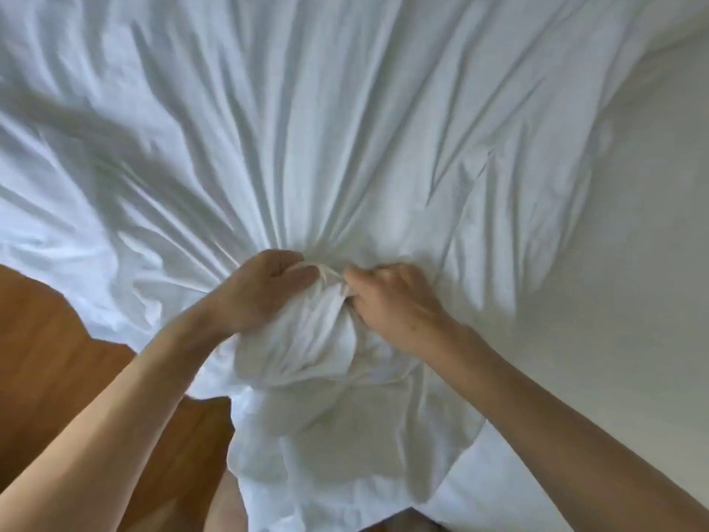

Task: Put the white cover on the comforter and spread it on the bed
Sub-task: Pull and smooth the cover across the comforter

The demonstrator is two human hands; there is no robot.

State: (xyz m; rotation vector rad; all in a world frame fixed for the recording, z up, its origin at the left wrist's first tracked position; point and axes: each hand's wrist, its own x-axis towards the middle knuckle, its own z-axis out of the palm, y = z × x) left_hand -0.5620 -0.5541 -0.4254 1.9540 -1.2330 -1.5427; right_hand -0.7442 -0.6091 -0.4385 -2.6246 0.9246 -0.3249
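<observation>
The white cover [307, 120] lies rumpled over most of the view, its folds fanning out from a bunched corner [307, 339] near me. My left hand [264, 293] grips that bunched corner from the left. My right hand [391, 301] pinches a thin white tie [328, 273] at the corner from the right. The two hands nearly meet over the bunch. I cannot tell the comforter apart from the cover; it is hidden inside the white cloth. More white fabric hangs down below the hands [345, 435].
The bed's smooth white sheet [633, 263] shows on the right. A brown wooden floor [57, 359] lies at the lower left, beside the bed's edge. My legs show at the bottom edge.
</observation>
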